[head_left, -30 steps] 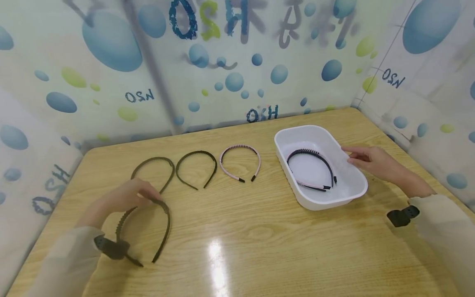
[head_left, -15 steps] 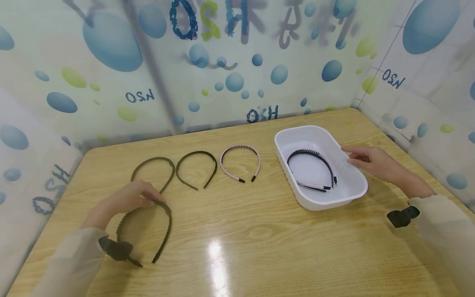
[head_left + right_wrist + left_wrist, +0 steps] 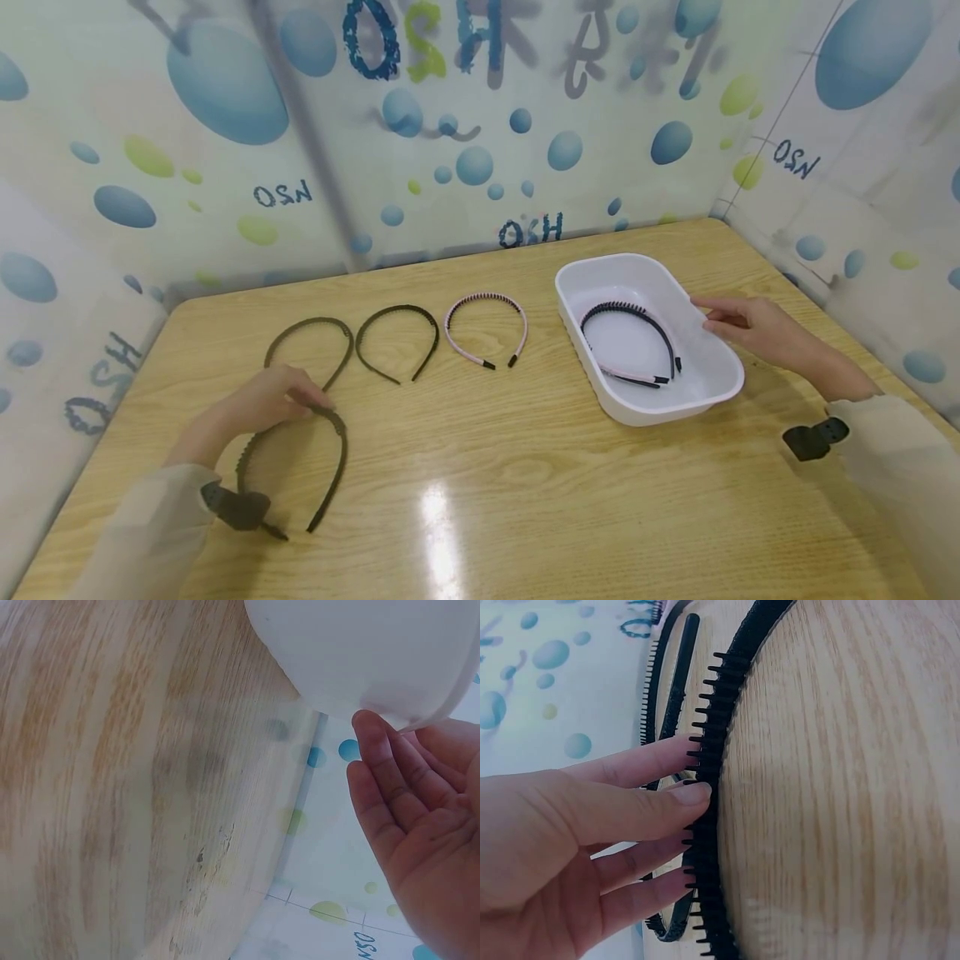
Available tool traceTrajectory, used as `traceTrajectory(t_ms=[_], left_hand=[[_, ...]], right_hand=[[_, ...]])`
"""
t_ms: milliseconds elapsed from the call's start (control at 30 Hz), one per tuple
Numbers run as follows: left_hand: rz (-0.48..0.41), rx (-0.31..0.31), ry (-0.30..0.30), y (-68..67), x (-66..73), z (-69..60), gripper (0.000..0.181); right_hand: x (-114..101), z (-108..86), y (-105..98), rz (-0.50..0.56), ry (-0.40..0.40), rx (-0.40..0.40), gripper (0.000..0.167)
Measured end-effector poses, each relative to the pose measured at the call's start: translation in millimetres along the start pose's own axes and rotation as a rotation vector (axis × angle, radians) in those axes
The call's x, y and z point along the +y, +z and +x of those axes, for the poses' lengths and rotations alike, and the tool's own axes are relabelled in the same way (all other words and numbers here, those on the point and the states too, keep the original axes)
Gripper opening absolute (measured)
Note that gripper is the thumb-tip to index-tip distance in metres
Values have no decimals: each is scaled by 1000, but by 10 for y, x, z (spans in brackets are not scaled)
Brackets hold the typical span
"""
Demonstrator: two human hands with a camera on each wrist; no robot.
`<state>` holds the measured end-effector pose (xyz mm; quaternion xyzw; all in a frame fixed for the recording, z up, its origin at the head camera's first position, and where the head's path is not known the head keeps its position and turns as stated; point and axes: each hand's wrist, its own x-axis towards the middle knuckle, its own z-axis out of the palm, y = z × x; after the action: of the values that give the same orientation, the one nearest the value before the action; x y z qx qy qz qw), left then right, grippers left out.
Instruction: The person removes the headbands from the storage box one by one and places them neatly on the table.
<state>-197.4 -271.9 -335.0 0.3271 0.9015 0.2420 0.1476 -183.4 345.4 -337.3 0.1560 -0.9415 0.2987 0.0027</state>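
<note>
My left hand (image 3: 262, 407) pinches the top of a black headband (image 3: 339, 467) at the table's near left. In the left wrist view the thumb lies on the band's comb-like teeth (image 3: 709, 765), with the fingers behind it. The band's ends point toward me. At the right, my right hand (image 3: 757, 329) pinches the side rim of a white plastic tub (image 3: 697, 396). Its fingertips (image 3: 367, 724) touch the tub's outer wall in the right wrist view. Inside the tub lie a black toothed headband (image 3: 663, 333) and a pink one (image 3: 626, 372), partly overlapping.
Along the back of the wooden table (image 3: 510, 500) lie a dark headband (image 3: 348, 346), a thin black headband (image 3: 397, 308) and a pink headband with black tips (image 3: 517, 325). Walls with blue and green dots (image 3: 474, 165) stand behind and beside the table.
My left hand has shifted slightly to the right along the black headband, which has barely moved. The right hand and the tub stay where they were.
</note>
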Motion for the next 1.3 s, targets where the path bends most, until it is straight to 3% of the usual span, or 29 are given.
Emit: traceTrajectory(t_ms=[433, 533, 667, 967, 1300], left_hand=[[-73, -8, -99, -44, 118, 17, 21], [-47, 2, -120, -84, 187, 48, 21], [-7, 18, -97, -131, 264, 113, 23], [27, 51, -58, -260, 488, 385, 27], [9, 49, -40, -304, 771, 872, 26]], right_hand=[[1, -18, 3, 6, 18, -3, 40], [-7, -17, -1, 4, 30, -11, 41], [-15, -19, -5, 3, 39, -17, 41], [-29, -11, -1, -1, 43, -16, 42], [-22, -6, -2, 5, 1, 1, 40]])
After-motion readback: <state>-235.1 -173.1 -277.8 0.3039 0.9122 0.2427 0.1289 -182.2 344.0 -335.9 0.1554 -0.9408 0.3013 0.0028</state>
